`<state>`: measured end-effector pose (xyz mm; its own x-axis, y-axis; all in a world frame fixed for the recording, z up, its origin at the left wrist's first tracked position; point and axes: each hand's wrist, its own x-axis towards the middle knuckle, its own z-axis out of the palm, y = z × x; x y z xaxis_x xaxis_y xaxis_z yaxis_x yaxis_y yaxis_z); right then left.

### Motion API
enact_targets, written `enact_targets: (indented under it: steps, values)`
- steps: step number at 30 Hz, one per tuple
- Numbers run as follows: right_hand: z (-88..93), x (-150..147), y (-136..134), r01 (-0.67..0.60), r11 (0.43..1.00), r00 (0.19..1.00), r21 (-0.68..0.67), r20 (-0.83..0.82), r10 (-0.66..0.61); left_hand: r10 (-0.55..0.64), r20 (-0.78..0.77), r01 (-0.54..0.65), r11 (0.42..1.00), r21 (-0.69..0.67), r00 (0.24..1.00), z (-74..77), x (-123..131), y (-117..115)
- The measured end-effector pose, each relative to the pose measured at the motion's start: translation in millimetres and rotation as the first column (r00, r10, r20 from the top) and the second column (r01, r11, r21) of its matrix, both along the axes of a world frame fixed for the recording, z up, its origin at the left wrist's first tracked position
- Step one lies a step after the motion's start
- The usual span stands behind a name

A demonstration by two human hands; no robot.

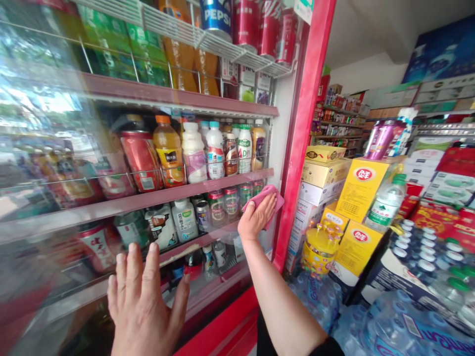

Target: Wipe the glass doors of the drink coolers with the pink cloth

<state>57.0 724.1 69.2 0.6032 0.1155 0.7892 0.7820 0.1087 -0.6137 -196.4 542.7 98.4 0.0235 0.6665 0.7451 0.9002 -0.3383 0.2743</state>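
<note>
The left hand [146,301] is laid flat against the glass door [44,148] of a drinks cooler, low in the view. The palm is turned to the glass, the fingers are spread wide and nothing is held in it.

The right hand [256,217] is set higher and further right, near the door's right edge. A pink cloth [275,201] is pressed against the glass under this hand. The fingers are laid almost straight over the cloth, and its folded edge is seen above and to the right of the fingertips. The cloth is located just beside the red door frame [304,128], level with the third shelf from the top.

Behind the glass, wire shelves are stocked with drinks. A Pepsi can [216,17] and red cans [256,24] are stood on the top shelf. An orange juice bottle [168,151] and white bottles [215,148] are stood on the second shelf. Small jars and cans are placed on the shelf behind the cloth. The left part of the glass is covered by reflections, so the contents there are blurred.

To the right of the frame, yellow cartons [361,190] are stacked, with a clear water bottle [386,202] just beside them. Wrapped packs of bottled water [389,326] are placed at the lower right.
</note>
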Motion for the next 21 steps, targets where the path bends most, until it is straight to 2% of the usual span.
enact_targets:
  steps: [3,6,10,13,15,17,19,20,21]
  values:
    - [6.3,-41.3,-15.9,-0.045,0.999,0.999,-0.005,0.006,0.045,0.013,0.000,-0.013,1.000,0.012,1.000,-0.9,-6.6,-2.4]
    - [13.1,-91.1,-37.9,-0.139,0.989,0.988,-0.053,0.058,0.142,0.036,-0.002,-0.036,0.999,0.024,0.999,-0.4,-12.8,-5.1]
    - [7.5,-167.3,-62.3,-0.259,0.959,0.909,-0.117,0.305,0.283,0.060,-0.007,-0.060,0.998,0.020,0.998,1.0,-20.4,-9.4]
    - [-4.5,-211.0,-70.3,-0.315,0.949,0.806,-0.024,0.521,0.281,0.079,-0.006,-0.079,0.997,0.024,0.997,2.3,-26.2,-13.9]
    - [-9.3,-222.3,-73.2,-0.346,0.938,0.758,0.008,0.591,0.275,0.096,-0.005,-0.096,0.995,0.020,0.995,3.4,-30.5,-17.5]
    - [-9.5,-216.3,-76.1,-0.380,0.924,0.707,-0.046,0.629,0.322,0.117,-0.004,-0.117,0.993,0.013,0.993,4.3,-35.2,-21.6]
    - [-7.4,-195.4,-78.4,-0.406,0.907,0.664,-0.112,0.646,0.377,0.142,-0.001,-0.142,0.990,0.011,0.990,4.1,-40.4,-25.5]
    - [-6.6,-181.1,-78.6,-0.413,0.903,0.663,-0.118,0.641,0.387,0.154,0.001,-0.154,0.988,0.013,0.988,3.3,-43.2,-27.3]
    - [-6.3,-165.6,-78.1,-0.396,0.912,0.699,-0.106,0.610,0.374,0.165,0.005,-0.165,0.986,0.015,0.986,1.8,-46.2,-28.9]
